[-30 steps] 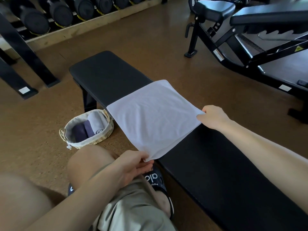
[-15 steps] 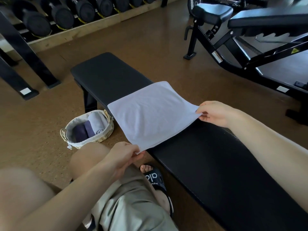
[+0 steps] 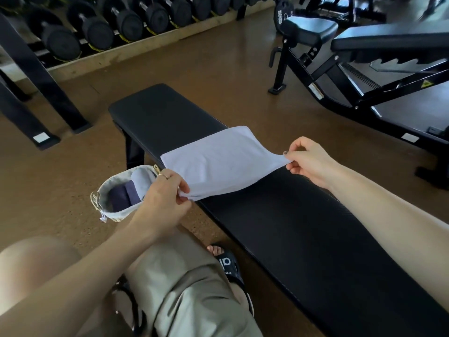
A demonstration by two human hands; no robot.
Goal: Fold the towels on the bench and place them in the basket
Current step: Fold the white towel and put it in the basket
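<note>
I pinch the towel [image 3: 218, 156] near corners with left hand [image 3: 165, 198] and right hand [image 3: 307, 161]; I should carry both evenly toward its far edge on the bench [image 3: 291, 215].

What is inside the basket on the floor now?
The basket holds one rolled pale towel and dark folded or rolled cloths. The left hand covers its near right part, so anything there is hidden.

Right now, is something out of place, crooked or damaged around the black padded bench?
Nothing stands out. The white cloth towel lies across the black padded bench, its near corners pinched by the left hand and right hand. The small lined wicker basket stands upright on the floor with rolled towels inside.
</note>
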